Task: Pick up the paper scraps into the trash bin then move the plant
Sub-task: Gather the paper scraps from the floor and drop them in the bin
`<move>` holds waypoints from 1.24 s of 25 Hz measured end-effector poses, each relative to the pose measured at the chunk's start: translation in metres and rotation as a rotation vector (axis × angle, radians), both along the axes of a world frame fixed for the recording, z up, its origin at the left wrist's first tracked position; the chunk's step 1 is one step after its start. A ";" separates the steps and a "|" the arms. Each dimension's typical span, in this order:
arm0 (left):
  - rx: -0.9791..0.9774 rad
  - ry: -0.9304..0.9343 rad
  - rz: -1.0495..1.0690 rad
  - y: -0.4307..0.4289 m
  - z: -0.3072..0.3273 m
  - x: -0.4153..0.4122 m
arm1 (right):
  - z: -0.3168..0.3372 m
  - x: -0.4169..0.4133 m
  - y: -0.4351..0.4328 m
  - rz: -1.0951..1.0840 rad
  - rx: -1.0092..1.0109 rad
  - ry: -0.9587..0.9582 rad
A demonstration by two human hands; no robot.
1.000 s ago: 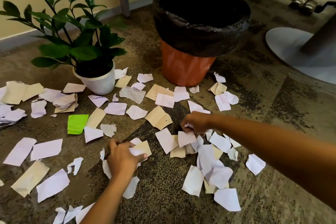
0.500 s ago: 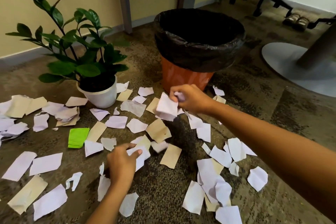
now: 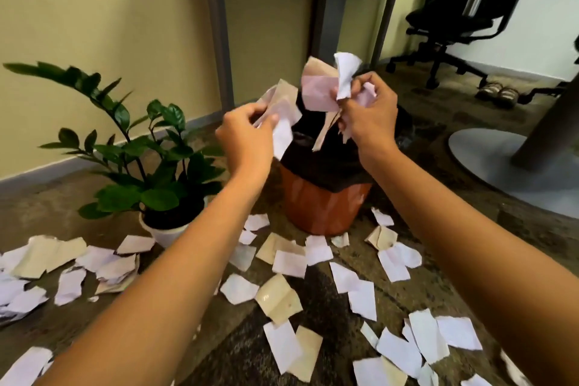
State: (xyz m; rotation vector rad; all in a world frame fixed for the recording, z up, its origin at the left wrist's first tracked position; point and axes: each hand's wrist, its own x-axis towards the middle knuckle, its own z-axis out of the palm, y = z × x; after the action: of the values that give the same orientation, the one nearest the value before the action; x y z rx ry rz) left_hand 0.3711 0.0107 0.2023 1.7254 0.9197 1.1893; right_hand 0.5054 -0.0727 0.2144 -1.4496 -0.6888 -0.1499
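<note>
**Orange trash bin (image 3: 326, 207), littered floor (image 3: 463, 229)**

Lined in black, the bin stands mid-frame, with a leafy plant (image 3: 150, 166) in a white pot at frame left. White and tan paper scraps (image 3: 288, 263) are strewn across the lower frame. Over the bin, the left hand (image 3: 247, 138) and right hand (image 3: 369, 113) each clutch a bunch of them.

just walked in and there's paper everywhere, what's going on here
A person is clearing torn paper off the floor. The left hand grips a bunch of white and tan paper scraps and the right hand grips a second bunch, both held over the orange trash bin lined with a black bag. Many loose scraps lie on the mottled brown carpet. The green leafy plant in a white pot stands left of the bin, not yet moved.
</note>
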 end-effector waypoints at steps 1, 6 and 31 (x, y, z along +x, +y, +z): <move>0.006 -0.018 -0.014 0.004 0.013 0.015 | 0.004 0.008 0.007 -0.093 0.018 0.026; -0.311 0.045 -0.113 0.021 0.039 0.078 | -0.009 0.052 0.027 -0.402 -0.208 0.142; 0.190 0.673 -0.032 0.018 -0.205 -0.055 | -0.199 -0.033 -0.003 0.297 -0.946 -0.869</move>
State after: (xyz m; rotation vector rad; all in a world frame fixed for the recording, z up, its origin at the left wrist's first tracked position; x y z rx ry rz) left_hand 0.3164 0.0291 -0.0027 2.3476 1.1822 0.6824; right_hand 0.4727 -0.0757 0.0153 -2.1515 -1.8477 -0.2414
